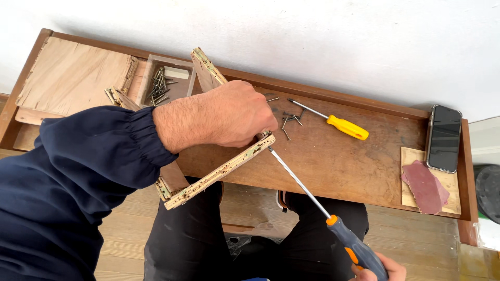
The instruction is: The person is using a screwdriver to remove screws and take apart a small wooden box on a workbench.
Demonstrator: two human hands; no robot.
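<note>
Left hand point(229, 114) on rough plywood frame point(219, 174)

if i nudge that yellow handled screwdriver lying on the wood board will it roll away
Probably a little: the yellow-handled screwdriver looks rounded, with a thin round shaft, and lies free on the flat wood board. It looks light and rigid, so it would likely pivot, perhaps knocking the loose screws by its tip.

Bare tabletop point(333, 161) lies open between the loose screws point(289, 120), yellow screwdriver point(338, 125) and phone point(444, 138).

Yellow-handled screwdriver point(348, 127); grey-orange handled screwdriver point(355, 247); reddish sandpaper point(424, 186); navy sleeve point(88, 156); phone point(444, 138) seemingly black.
</note>
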